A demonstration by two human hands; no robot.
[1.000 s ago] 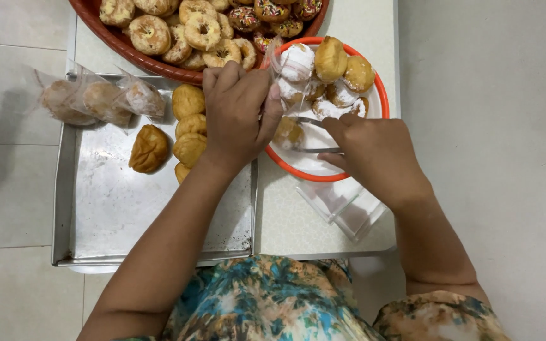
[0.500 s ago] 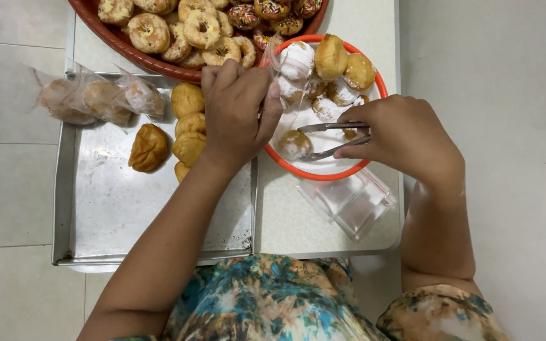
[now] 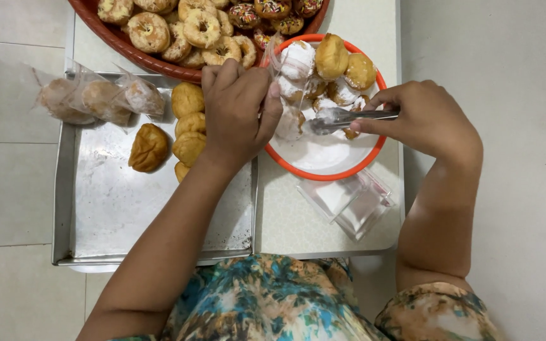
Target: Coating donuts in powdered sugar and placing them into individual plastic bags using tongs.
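Observation:
My left hand (image 3: 238, 107) pinches a small clear plastic bag (image 3: 285, 95) that holds a sugar-dusted pastry, at the left rim of an orange bowl (image 3: 323, 173). My right hand (image 3: 421, 117) grips metal tongs (image 3: 349, 119) whose tips point left into the bowl, close to the bag. The bowl holds white sugar and several round pastries (image 3: 333, 57), some of them dusted white.
A metal tray (image 3: 134, 208) on the left carries several plain golden pastries (image 3: 150, 146) and bagged ones (image 3: 90, 98). A large red basket (image 3: 121, 44) of glazed and sprinkled doughnuts sits at the top. A stack of clear bags (image 3: 352, 202) lies below the bowl. Tiled floor surrounds the table.
My right hand with the tongs rose from the bowl's lower right edge to its right side, with the tips now inside the bowl. My left hand stayed on the bag.

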